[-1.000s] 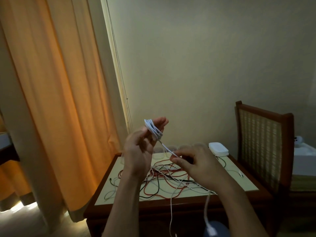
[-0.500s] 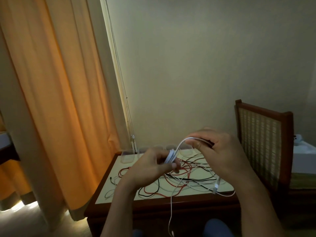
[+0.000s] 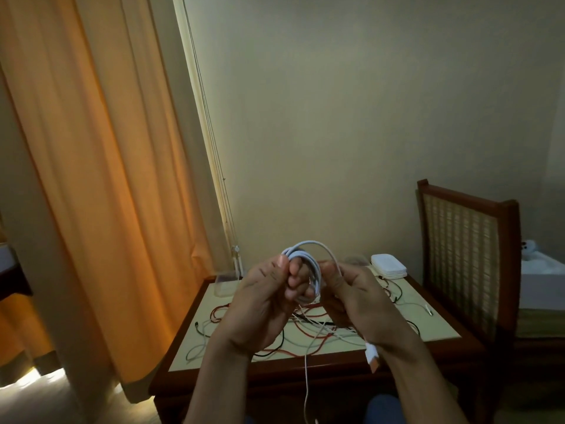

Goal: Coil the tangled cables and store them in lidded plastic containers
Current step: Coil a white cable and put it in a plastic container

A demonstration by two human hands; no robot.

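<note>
Above the middle of the tabletop, my left hand grips a coiled white cable, fingers curled through its loops, my right hand pinches the outermost loop, and tangled cables sprawl beneath.

place: lived-in room, bedroom or hotel-ish, honestly can't tell which | window side: long orange curtains down to the floor | furniture: wooden table with cream top, cane-back chair | plain beige wall
</note>
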